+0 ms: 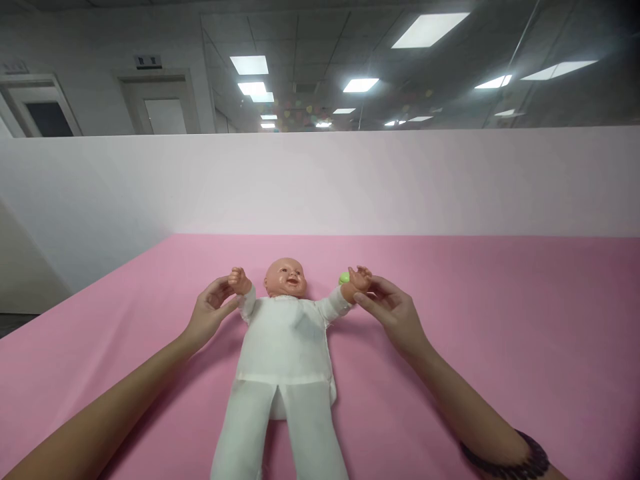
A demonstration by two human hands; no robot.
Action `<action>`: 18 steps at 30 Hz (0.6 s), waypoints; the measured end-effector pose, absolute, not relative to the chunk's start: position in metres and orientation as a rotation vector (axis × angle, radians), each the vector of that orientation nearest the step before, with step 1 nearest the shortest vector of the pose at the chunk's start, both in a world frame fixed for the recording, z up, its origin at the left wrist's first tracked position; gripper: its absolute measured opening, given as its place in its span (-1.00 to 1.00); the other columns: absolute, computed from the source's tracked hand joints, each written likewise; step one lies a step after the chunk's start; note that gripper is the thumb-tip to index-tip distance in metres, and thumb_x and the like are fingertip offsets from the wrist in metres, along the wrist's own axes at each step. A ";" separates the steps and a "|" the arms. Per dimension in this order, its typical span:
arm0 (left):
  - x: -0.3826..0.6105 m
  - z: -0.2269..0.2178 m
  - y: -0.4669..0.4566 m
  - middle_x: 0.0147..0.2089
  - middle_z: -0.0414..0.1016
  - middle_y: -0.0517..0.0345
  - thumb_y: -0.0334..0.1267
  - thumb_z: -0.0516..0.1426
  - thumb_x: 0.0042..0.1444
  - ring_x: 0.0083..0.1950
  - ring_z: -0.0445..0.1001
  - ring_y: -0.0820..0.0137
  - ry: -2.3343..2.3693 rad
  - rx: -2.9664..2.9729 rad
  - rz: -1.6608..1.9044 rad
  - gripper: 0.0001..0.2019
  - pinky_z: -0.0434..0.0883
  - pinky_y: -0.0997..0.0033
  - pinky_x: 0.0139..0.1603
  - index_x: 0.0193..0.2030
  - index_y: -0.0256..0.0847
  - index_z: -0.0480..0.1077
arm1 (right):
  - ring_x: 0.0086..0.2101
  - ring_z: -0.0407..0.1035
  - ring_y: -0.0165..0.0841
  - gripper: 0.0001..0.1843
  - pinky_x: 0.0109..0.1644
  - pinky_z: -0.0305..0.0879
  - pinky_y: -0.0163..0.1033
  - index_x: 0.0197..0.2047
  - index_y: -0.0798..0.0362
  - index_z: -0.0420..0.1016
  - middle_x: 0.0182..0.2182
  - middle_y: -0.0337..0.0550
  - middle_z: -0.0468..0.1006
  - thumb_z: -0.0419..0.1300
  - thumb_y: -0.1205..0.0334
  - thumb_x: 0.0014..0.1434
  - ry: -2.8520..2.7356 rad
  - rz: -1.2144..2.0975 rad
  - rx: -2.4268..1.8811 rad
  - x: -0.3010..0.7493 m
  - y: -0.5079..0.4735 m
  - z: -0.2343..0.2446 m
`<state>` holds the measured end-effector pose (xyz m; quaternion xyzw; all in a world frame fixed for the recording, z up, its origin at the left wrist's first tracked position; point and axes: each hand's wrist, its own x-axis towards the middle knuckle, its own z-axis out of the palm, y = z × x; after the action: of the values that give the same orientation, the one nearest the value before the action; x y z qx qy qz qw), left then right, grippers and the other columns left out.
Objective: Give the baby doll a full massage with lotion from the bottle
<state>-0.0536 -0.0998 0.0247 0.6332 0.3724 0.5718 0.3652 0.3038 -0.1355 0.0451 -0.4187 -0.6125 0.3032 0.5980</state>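
Note:
A baby doll (285, 340) in a white cloth top and trousers lies on its back, its bald head toward the far side and both arms spread. My left hand (213, 308) pinches the doll's hand on the left side of the picture between thumb and fingers. On the other side, my right hand (393, 310) grips the doll's other arm near the wrist. Just behind that doll hand a small bright green object (344, 277) shows in part; its kind is hidden. The doll's feet lie outside the lower edge of the picture.
Pink cloth (480, 333) covers the table under the doll. A low white partition (350, 183) runs along the back and bends round on the left. Beyond it are two doors, one a grey door (163, 110), and lit ceiling panels.

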 end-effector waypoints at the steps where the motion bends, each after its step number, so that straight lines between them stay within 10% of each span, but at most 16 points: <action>1: -0.050 0.025 -0.102 0.20 0.44 0.02 -0.11 0.31 0.10 0.25 0.36 0.13 0.940 1.649 1.461 -0.59 0.36 0.16 0.23 0.07 -0.10 0.40 | 0.02 0.41 -0.10 -0.53 0.08 0.44 0.06 0.04 -0.01 0.48 0.07 -0.03 0.48 0.36 -0.01 0.11 -1.472 0.648 -0.952 0.299 -0.139 0.044; 18: -0.030 0.012 -0.123 0.12 0.47 -0.02 -0.33 0.16 0.25 0.16 0.41 0.20 0.872 2.553 1.280 -0.64 0.40 0.11 0.15 0.18 -0.03 0.38 | -0.06 0.33 -0.24 -0.51 0.00 0.33 -0.04 0.21 0.00 0.30 -0.06 -0.04 0.46 0.16 0.44 0.23 -2.204 -0.009 -0.556 0.253 -0.166 0.019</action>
<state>-0.0300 -0.1232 0.0116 0.8524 0.2912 0.4274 0.0776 0.2532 -0.1660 0.0189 -0.2219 -0.8797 -0.0037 0.4206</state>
